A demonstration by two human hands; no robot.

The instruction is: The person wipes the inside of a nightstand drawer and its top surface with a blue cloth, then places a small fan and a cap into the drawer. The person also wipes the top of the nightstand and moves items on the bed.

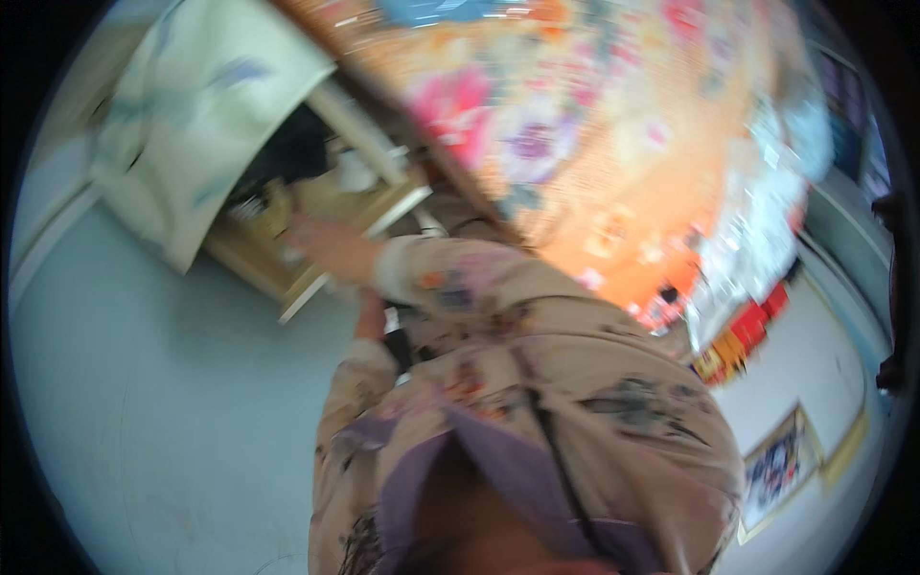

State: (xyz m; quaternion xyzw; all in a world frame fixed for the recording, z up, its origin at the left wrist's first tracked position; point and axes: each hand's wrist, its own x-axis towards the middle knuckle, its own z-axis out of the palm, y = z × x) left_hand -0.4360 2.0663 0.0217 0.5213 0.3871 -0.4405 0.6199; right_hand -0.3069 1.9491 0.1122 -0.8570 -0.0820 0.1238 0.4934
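At the left, a pale wooden drawer point(309, 295) stands pulled out beneath a light green patterned cover point(211, 105). My right hand point(335, 249) reaches across my body to the drawer, over its near part. Its fingers are smeared by motion, so I cannot tell whether they hold anything. Just below it is my left hand point(371, 314), close to the drawer's front; its fingers are hidden. Inside the drawer lie a black item point(292, 149), a white item point(355, 172) and small things too blurred to name.
A bed with an orange flowered cover point(613, 144) fills the upper right, its brown edge close to the drawer. Clear plastic wrapping point(747, 230) lies along its side. Red and yellow packages point(743, 335) and a framed picture point(781, 470) are at the right.
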